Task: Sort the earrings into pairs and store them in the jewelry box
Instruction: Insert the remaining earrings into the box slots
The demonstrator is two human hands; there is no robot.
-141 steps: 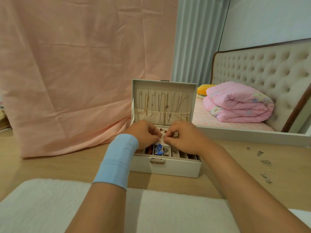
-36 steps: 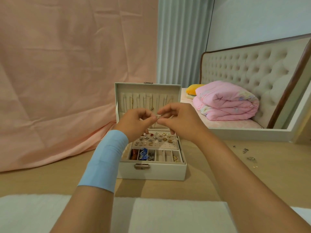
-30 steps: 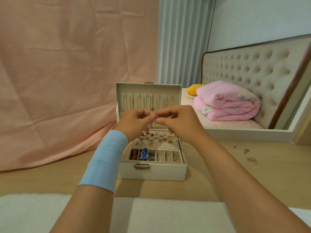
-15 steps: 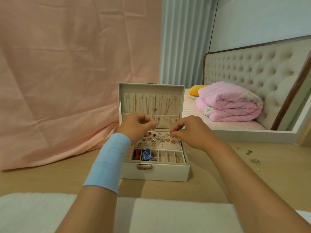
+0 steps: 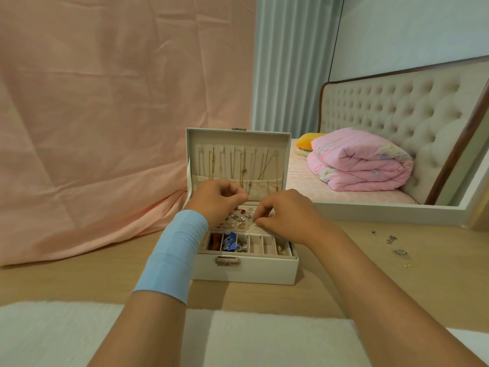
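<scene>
Right hand (image 5: 287,217), fingertips pinched on something too small to tell, poised directly above the jewelry box (image 5: 246,271) earring pad (image 5: 244,227); left hand (image 5: 218,201) curled alongside.

a bedroom in a home: a bed with a tufted beige headboard (image 5: 391,109), a folded pink quilt (image 5: 362,165) and a yellow pillow (image 5: 308,140) on its mattress (all seen inside a white frame (image 5: 370,209)); pleated grey-green curtains (image 5: 293,62) hang beside a plain pale wall. close by, a wooden tabletop (image 5: 79,274) bears an open jewelry box (image 5: 246,271); a creased pink sheet (image 5: 105,115) hangs behind it.
</scene>
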